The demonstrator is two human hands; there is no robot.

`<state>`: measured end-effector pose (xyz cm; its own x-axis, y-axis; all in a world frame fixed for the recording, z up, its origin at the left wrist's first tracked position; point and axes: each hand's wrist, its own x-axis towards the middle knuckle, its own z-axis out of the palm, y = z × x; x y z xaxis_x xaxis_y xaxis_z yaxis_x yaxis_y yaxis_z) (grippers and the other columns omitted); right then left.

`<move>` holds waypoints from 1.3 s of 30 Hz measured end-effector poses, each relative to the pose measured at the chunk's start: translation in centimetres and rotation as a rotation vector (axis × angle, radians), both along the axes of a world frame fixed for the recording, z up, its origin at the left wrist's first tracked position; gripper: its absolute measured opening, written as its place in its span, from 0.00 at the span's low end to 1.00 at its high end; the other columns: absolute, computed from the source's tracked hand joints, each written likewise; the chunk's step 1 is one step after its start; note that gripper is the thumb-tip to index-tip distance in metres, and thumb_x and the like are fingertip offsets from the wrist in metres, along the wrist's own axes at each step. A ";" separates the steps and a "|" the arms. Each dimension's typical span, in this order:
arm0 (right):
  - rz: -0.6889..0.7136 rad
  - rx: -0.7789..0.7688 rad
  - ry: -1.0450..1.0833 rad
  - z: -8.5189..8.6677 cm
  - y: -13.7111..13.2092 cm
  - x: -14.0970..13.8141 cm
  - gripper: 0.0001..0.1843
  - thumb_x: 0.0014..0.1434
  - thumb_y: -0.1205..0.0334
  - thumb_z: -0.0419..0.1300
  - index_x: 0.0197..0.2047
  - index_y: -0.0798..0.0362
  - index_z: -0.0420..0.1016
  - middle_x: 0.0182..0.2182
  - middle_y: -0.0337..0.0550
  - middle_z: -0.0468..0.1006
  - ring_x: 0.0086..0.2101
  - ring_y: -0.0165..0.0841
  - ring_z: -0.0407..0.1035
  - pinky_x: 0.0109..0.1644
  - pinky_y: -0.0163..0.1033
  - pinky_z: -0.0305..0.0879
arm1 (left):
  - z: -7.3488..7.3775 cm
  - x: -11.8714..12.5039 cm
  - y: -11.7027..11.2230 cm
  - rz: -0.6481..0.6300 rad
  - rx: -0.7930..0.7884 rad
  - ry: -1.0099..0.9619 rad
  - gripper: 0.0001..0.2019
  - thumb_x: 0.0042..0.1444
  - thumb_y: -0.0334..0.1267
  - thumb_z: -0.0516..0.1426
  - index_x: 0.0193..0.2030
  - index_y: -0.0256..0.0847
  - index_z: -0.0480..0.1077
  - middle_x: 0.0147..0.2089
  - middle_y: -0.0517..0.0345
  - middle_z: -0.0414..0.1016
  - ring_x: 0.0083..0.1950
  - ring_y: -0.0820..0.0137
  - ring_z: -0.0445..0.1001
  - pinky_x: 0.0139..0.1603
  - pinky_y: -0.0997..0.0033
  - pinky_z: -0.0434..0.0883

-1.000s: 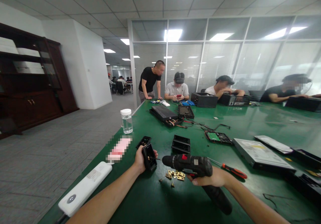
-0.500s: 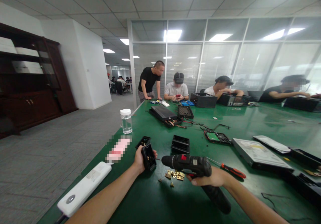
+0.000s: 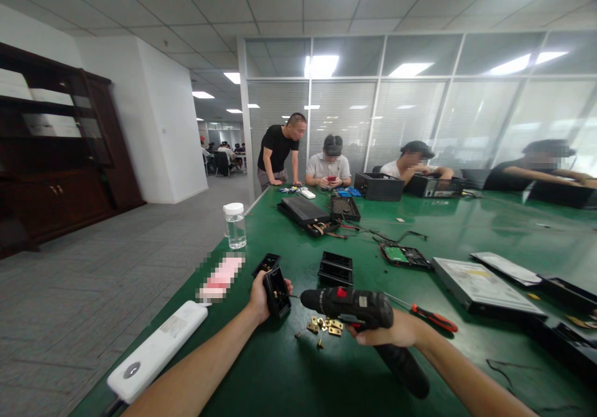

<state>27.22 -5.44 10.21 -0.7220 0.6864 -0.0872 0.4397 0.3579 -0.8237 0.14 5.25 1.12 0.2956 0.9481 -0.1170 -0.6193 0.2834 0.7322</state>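
My left hand [image 3: 259, 299] is wrapped round a small black plastic box [image 3: 278, 294], tilted so that its open side faces right; brass-coloured bits show inside. In my right hand [image 3: 396, 330] is a black cordless drill [image 3: 347, 305], held by its grip and pointing left. Its thin bit reaches the box's open side; whether the tip touches a screw is too small to tell. Below the drill lies a pile of brass-coloured metal pieces [image 3: 326, 325], with a loose screw [image 3: 319, 343] beside it. Another black box [image 3: 267, 264] sits behind my left hand.
Two joined black boxes [image 3: 336, 269] stand ahead. An orange-handled screwdriver [image 3: 433, 318] lies right of the drill. At left are a white power strip [image 3: 158, 350] and a lidded clear jar [image 3: 234, 227]. A flat metal case [image 3: 485, 286] is at right. Several people work across the green table.
My hands, the black box and the drill stay almost exactly in place. At far right, a co-worker's arms have shifted slightly over a black case.
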 end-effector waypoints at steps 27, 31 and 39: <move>0.010 0.006 -0.008 -0.3 0.3 0.0 0.09 0.49 0.61 0.51 0.37 0.47 0.65 0.32 0.41 0.67 0.35 0.30 0.63 0.39 0.33 0.60 | 0.5 0.1 -0.3 0.018 -0.034 -0.019 0.21 0.44 0.46 0.45 0.28 0.26 0.67 0.28 0.41 0.70 0.32 0.60 0.70 0.34 0.60 0.65; 0.017 0.016 -0.013 -0.2 0.3 0.0 0.09 0.49 0.61 0.51 0.37 0.47 0.64 0.32 0.41 0.67 0.35 0.29 0.63 0.39 0.33 0.60 | 0.4 0.1 -0.3 0.005 -0.027 -0.014 0.22 0.44 0.47 0.44 0.28 0.26 0.67 0.28 0.41 0.70 0.32 0.60 0.70 0.34 0.60 0.65; 0.007 0.014 -0.017 -0.4 0.2 0.1 0.09 0.50 0.60 0.51 0.37 0.47 0.64 0.33 0.41 0.67 0.35 0.29 0.63 0.38 0.32 0.60 | 0.1 0.0 -0.1 -0.008 -0.002 -0.006 0.23 0.44 0.47 0.44 0.28 0.26 0.67 0.27 0.41 0.70 0.31 0.60 0.70 0.34 0.60 0.64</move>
<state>27.34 -5.20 9.80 -0.7251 0.6828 -0.0901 0.4516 0.3726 -0.8107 0.15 5.19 1.21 0.3036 0.9456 -0.1169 -0.6218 0.2896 0.7277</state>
